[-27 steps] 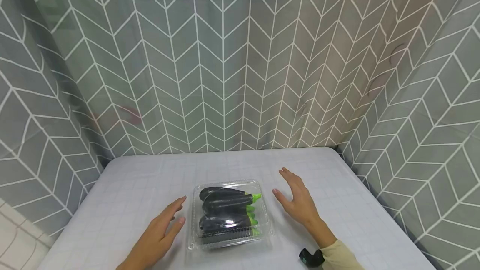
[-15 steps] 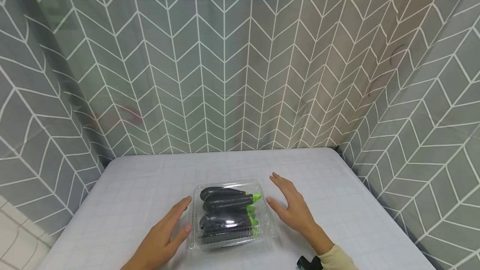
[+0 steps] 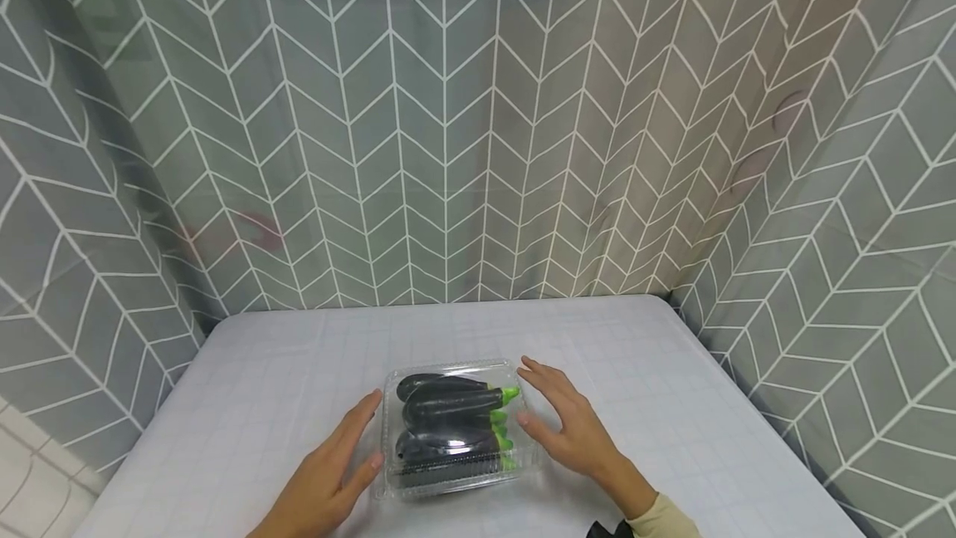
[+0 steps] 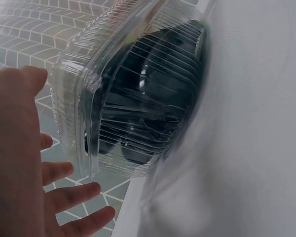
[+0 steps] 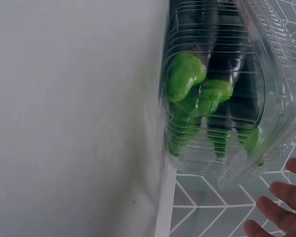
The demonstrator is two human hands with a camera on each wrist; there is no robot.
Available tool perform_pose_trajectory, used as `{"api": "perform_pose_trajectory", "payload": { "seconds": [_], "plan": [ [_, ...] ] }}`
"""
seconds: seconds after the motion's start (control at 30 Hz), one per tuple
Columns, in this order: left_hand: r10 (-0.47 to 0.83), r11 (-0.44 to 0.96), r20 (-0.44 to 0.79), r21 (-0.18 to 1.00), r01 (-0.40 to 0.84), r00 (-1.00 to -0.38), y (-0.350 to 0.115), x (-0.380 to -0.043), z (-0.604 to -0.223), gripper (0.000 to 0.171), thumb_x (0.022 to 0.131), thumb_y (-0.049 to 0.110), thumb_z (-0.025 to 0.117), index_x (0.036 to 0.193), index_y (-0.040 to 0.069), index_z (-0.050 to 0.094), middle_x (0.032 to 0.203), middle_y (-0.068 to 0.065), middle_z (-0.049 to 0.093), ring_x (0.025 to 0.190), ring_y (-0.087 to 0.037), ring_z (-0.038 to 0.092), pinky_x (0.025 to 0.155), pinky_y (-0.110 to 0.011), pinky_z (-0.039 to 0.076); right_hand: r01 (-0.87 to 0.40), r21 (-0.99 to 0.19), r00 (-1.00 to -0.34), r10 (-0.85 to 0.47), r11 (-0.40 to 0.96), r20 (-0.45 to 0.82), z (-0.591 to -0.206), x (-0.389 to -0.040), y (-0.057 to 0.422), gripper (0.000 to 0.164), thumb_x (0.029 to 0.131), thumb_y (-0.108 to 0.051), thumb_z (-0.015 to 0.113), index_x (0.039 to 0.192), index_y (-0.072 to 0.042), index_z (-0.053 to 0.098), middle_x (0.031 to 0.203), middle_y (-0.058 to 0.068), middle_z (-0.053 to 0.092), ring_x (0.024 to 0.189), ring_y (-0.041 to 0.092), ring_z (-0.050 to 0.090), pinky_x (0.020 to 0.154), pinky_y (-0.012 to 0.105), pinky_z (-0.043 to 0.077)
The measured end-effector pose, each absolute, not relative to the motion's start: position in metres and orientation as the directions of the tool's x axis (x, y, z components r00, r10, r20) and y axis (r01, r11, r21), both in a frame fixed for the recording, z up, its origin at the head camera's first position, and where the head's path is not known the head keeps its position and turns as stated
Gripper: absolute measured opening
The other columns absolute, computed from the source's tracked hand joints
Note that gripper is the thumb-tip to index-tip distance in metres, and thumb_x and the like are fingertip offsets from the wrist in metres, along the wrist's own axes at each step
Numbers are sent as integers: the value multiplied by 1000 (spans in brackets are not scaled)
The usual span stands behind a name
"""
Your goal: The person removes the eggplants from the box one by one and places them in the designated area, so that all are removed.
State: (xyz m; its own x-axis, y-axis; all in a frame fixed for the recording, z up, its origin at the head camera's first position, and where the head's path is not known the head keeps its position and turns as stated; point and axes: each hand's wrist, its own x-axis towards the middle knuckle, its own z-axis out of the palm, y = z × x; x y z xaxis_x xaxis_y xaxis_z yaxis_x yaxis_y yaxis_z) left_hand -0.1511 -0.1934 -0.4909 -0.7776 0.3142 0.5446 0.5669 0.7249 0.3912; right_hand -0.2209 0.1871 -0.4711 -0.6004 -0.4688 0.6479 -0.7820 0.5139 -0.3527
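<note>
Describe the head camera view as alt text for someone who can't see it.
A clear plastic lidded box of dark, glossy eggplants with bright green stem ends sits on a white table, a person's open left hand and right hand close at either side. Behind hangs a grey curtain with a white chevron pattern.

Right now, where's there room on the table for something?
Behind the box, up to the curtain, the table is bare. Also outward from the left fingers and right fingers to its edges. Beside the box it's crowded.
</note>
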Motion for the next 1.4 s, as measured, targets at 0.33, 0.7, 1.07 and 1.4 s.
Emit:
{"api": "perform_pose_trajectory", "payload": {
  "seconds": [0.33,0.7,1.07,1.4],
  "plan": [
    [411,691,548,334,641,-728,-193,-152,-493,91,90,30,77,164,5,29,170,-10,25,140,-35,48,94,-59,54,-830,-309,-545,-557,465,627,-471,-216,182,68,95,-35,73,156,-16,49,161,8,43,142,27,45,101,57,50],
    [413,716,402,411,564,-817,-184,-150,-499,127,73,65,83,168,13,17,174,-10,6,125,-47,58,74,-56,60,-870,-282,-489,-634,405,599,-475,-212,179,76,90,-44,76,152,-7,52,164,7,38,146,35,38,95,61,53],
    [377,735,372,437,519,-848,-179,-149,-506,128,76,67,81,169,17,9,174,-9,4,115,-37,65,75,-45,60,-879,-148,-456,-710,453,537,-479,-213,175,103,71,-52,91,156,-12,47,167,6,31,148,41,30,96,63,52],
    [376,723,409,432,540,-831,-177,-152,-511,124,80,61,81,168,13,8,173,-14,6,121,-44,61,76,-51,61,-867,-134,-472,-705,480,529,-479,-214,176,98,74,-55,89,155,-17,49,166,2,34,146,39,34,96,60,53]
  ]
}}
